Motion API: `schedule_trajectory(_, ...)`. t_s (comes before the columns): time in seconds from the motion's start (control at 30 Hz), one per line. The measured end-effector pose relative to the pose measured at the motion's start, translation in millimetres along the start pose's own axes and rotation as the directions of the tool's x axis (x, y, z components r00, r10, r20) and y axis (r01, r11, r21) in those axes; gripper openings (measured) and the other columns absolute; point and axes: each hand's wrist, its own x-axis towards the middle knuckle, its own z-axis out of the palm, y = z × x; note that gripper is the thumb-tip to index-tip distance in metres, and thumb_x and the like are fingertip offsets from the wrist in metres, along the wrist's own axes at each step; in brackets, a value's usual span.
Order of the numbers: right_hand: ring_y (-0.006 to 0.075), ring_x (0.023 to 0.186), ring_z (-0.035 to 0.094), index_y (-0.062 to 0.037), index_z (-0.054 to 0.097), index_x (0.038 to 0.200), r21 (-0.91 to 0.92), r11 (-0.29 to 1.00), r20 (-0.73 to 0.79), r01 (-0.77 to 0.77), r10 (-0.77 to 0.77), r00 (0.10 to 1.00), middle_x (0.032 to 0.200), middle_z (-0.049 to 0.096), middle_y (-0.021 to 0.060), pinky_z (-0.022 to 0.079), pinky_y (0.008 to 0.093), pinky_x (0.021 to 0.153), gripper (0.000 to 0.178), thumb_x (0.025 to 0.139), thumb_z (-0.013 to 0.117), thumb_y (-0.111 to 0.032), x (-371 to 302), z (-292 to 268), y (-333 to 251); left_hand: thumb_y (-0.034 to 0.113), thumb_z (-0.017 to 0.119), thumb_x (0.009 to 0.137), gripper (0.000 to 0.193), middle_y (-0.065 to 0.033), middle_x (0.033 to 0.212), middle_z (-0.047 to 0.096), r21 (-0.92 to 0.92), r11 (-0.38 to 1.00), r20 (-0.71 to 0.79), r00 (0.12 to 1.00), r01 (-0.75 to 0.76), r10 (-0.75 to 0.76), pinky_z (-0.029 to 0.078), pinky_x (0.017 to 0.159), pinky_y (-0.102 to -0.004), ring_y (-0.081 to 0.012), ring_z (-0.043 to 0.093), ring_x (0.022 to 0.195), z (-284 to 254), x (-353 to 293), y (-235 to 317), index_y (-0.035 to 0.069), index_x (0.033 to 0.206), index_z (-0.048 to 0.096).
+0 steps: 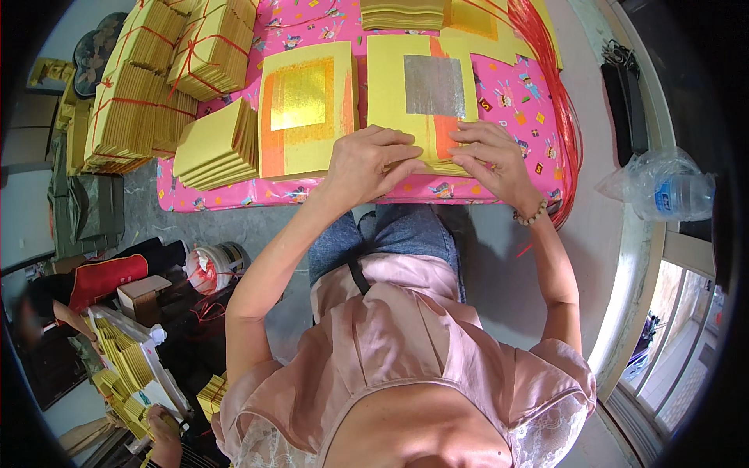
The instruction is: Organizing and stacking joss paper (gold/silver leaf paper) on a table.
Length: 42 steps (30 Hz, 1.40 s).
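A stack of yellow paper sheets with a silver foil square and an orange stripe on top lies in front of me. At its near edge, my left hand has its fingers curled, thumb and fingertips on the paper. My right hand, with a beaded bracelet at the wrist, grips the same edge a little to the right, its fingers bent over the top. Part of the near edge is hidden by the fingers. Left of it sits another yellow stack with a gold foil square on orange.
Folded yellow paper and bundles tied with red string fill the table's left on a pink patterned cover. Red strings hang over the right edge. A plastic bottle is at right. Co-workers handle yellow paper at lower left.
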Motion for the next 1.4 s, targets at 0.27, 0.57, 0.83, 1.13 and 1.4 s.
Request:
schedule_trajectory(0.27, 0.0300, 0.113, 0.062, -0.0054, 0.078, 0.098, 0.100, 0.987, 0.053, -0.126, 0.121, 0.991, 0.111, 0.070, 0.0111, 0.047, 0.0421, 0.098, 0.013, 0.088, 0.072, -0.011, 1, -1, -4, 0.022, 0.075, 0.083, 0.017, -0.0089, 0.095, 0.075, -0.010, 0.997, 0.028, 0.997, 0.070, -0.070, 0.058, 0.071, -0.0354, -0.0247, 0.071, 0.082, -4, 1, 4, 0.011, 0.094, 0.080)
schedule_trajectory(0.57, 0.0301, 0.112, 0.062, -0.0048, 0.078, 0.096, 0.120, 0.983, 0.044, -0.140, 0.136, 0.990, 0.110, 0.071, 0.0110, 0.047, 0.0427, 0.098, 0.012, 0.088, 0.072, -0.011, 0, 1, -2, 0.026, 0.075, 0.082, 0.016, -0.0085, 0.091, 0.074, -0.028, 0.997, -0.019, 0.997, 0.079, -0.079, 0.057, 0.067, -0.0361, -0.0247, 0.071, 0.079, 0, 1, 3, 0.012, 0.089, 0.080)
schedule_trajectory(0.83, 0.0277, 0.102, 0.065, -0.0039, 0.077, 0.090, 0.103, 0.991, -0.018, -0.081, 0.083, 0.996, 0.103, 0.071, 0.0107, 0.050, 0.0402, 0.089, 0.011, 0.085, 0.074, -0.013, 2, 3, -1, 0.026, 0.075, 0.083, 0.017, -0.0087, 0.091, 0.074, -0.030, 0.997, -0.022, 0.997, 0.076, -0.077, 0.057, 0.067, -0.0366, -0.0253, 0.071, 0.078, -1, 2, 3, 0.011, 0.088, 0.080)
schedule_trajectory(1.13, 0.0284, 0.102, 0.065, -0.0021, 0.076, 0.090, 0.105, 0.991, -0.040, -0.078, 0.083, 0.996, 0.102, 0.070, 0.0113, 0.050, 0.0398, 0.088, 0.015, 0.084, 0.076, -0.016, 2, 2, -1, 0.021, 0.076, 0.084, 0.015, -0.0087, 0.089, 0.074, 0.030, 0.999, -0.029, 0.999, 0.036, -0.035, 0.057, 0.066, -0.0347, -0.0250, 0.071, 0.078, 2, 5, 3, 0.007, 0.090, 0.077)
schedule_trajectory(1.4, 0.0290, 0.087, 0.068, -0.0045, 0.068, 0.107, -0.141, 0.990, -0.041, 0.004, -0.010, 0.999, 0.094, 0.070, 0.0123, 0.055, 0.0389, 0.078, 0.029, 0.086, 0.075, -0.023, 6, -4, -2, 0.026, 0.072, 0.088, 0.016, -0.0095, 0.072, 0.068, 0.059, 0.995, -0.021, 0.997, 0.074, -0.073, 0.053, 0.056, -0.0376, -0.0281, 0.067, 0.065, -2, 18, -5, 0.009, 0.088, 0.072)
